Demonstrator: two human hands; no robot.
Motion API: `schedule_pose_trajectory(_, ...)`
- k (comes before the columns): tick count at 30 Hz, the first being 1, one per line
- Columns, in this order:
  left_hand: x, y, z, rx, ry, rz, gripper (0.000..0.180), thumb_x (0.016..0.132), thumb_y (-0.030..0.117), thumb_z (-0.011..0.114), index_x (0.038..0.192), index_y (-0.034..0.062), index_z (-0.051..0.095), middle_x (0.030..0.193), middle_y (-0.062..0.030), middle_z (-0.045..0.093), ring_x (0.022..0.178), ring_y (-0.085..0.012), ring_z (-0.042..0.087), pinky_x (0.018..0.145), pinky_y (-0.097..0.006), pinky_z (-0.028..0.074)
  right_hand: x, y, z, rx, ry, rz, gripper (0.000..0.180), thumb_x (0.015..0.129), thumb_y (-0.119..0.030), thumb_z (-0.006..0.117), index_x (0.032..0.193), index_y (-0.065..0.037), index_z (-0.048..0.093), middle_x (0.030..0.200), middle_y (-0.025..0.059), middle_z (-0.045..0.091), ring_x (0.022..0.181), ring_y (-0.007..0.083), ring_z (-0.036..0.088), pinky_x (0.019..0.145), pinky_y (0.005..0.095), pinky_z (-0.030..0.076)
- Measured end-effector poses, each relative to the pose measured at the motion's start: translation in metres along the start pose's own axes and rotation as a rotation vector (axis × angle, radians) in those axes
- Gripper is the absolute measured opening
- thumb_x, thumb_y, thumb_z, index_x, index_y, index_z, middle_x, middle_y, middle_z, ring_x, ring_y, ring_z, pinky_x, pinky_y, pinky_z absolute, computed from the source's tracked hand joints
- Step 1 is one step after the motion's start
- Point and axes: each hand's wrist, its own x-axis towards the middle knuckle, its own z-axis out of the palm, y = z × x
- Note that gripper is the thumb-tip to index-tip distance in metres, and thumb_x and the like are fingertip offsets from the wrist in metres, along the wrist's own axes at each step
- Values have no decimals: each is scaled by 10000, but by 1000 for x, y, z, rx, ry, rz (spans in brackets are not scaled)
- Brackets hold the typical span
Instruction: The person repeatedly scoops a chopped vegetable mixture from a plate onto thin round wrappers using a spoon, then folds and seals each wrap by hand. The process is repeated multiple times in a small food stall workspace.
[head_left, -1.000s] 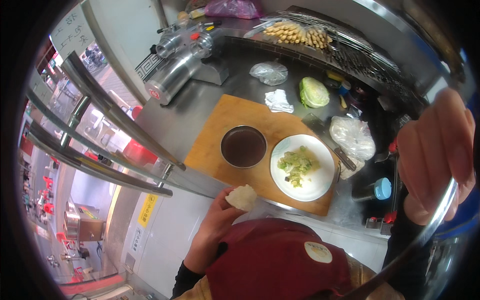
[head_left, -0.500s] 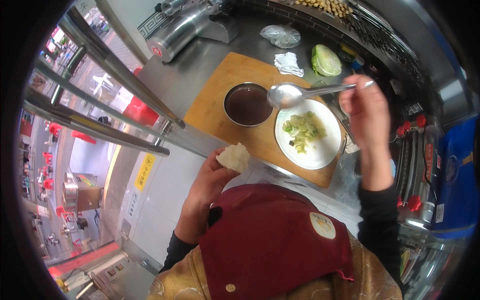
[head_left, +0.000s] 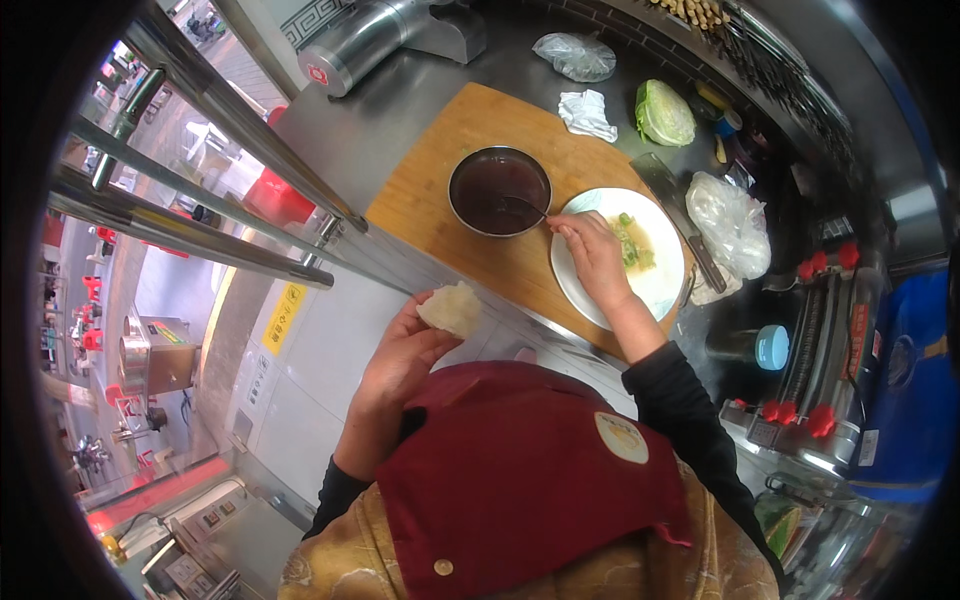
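Note:
My left hand (head_left: 395, 360) holds a torn-edged piece of pale bread (head_left: 452, 308) between thumb and fingers, just off the front edge of the wooden cutting board (head_left: 415, 175). On the board stands a metal bowl (head_left: 452, 190) of dark reddish-brown liquid. My right hand (head_left: 597, 262) grips a spoon (head_left: 527, 203) by its handle; the spoon's head is sunk in the liquid and hidden. Below my right hand lies a white plate (head_left: 573, 285) with chopped green food (head_left: 633, 243) in some juice, partly covered by the hand.
A cleaver (head_left: 697, 243) lies at the board's right edge, beside a clear plastic bag (head_left: 728, 222). Behind the board are a white cloth (head_left: 588, 115), a cut cabbage (head_left: 665, 113) and another plastic bag (head_left: 575, 57). A blue-lidded jar (head_left: 771, 347) stands right. Metal door bars (head_left: 190, 230) rise left.
My right hand has come down and left, dipping the spoon from above the plate into the bowl. The left hand still holds the bread, slightly shifted. Less food shows on the plate.

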Motion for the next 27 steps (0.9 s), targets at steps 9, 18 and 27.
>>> schedule_pose_trajectory(9,4,2,-12,-34,-13,29,459,860,-54,532,1299,31,432,1291,-119,540,1181,-245,553,994,-361,471,-1,17,18,514,64,564,259,1014,-204,462,1071,-30,644,841,31,652,720,100,530,691,247,445)
schedule_pose_trajectory(18,6,11,-10,-2,1,34,471,859,-56,507,1315,25,417,1298,-125,531,1193,-257,543,1009,-368,454,-2,24,35,941,221,765,266,1014,-213,465,1054,-4,624,823,53,648,684,87,508,665,231,427)
schedule_pose_trajectory(27,6,8,-11,-25,-31,36,481,869,-59,524,1332,33,430,1295,-109,549,1171,-227,562,987,-351,477,-8,21,25,951,296,719,256,1014,-223,468,1056,-10,603,832,45,640,710,96,516,676,229,426)
